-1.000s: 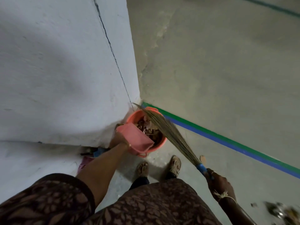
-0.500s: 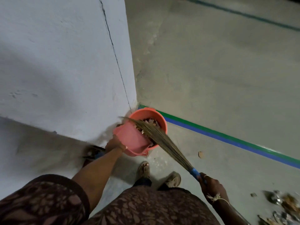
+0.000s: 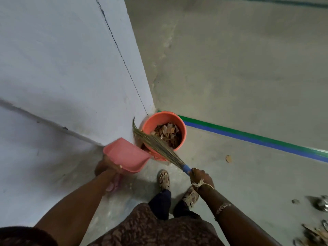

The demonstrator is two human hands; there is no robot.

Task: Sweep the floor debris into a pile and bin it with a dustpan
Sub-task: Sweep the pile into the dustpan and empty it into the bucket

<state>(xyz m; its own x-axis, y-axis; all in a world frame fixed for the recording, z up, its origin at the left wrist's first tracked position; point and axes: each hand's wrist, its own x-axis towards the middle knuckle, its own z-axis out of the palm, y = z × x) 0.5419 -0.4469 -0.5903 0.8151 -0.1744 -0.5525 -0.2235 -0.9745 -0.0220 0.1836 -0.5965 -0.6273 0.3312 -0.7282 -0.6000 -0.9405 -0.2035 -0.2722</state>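
The left hand [image 3: 104, 166] grips the dustpan [image 3: 126, 154] beside the bucket [image 3: 159, 114], and the right hand [image 3: 201, 176] grips the broom [image 3: 159, 148] over it, likely to brush dirt in.

A white painted wall [image 3: 62, 68] fills the left side and ends at an outer corner near the middle. A thin dark crack [image 3: 122, 59] runs down it close to that corner. Lower left, a seam [image 3: 44, 119] crosses the white surface (step or wall foot, hard to tell). To the right lies a grey concrete floor [image 3: 239, 68], blotchy and scuffed. A green and blue stripe [image 3: 257, 139] runs from the corner toward the right edge, and a dark line [image 3: 266, 1] crosses the far top. The light is dim.
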